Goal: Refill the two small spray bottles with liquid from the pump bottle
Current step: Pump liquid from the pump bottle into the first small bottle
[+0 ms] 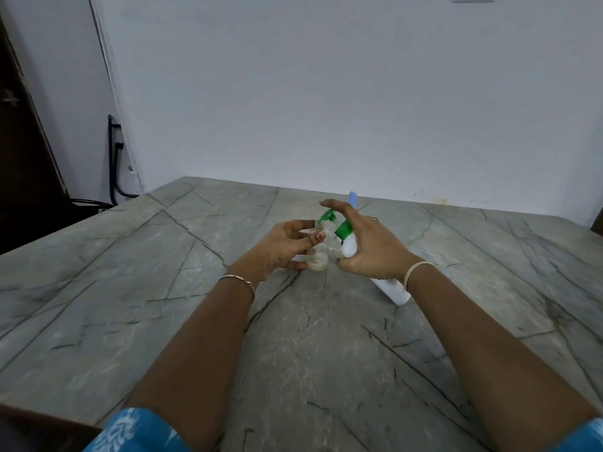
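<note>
first small bottle under the pump, filling under way

the person's left hand (pixel 283 246) grips a small clear spray bottle (pixel 317 252), fingers closed round its sides, its neck open with no sprayer on it. the bottle stands on the grey stone table (pixel 163 288) near the middle of the view. a shallow layer of pale yellowish liquid shows at its bottom, so it looks only partly filled.

the right hand (pixel 368 246) is wrapped around the white pump bottle (pixel 350 247), which is tilted toward 10 o'clock, its base resting on the table at 4 o'clock of the hand. the index finger arches over the green pump head (pixel 328 218), whose nozzle sits right at the small bottle's mouth.

just behind the right hand, at 12 o'clock, stands a pale blue-capped bottle (pixel 352 199), probably the second spray bottle; its fill level is hidden.

judged from this, the first refill is in progress. left to do: finish pumping, refit the sprayer, then fill the second bottle.
</note>
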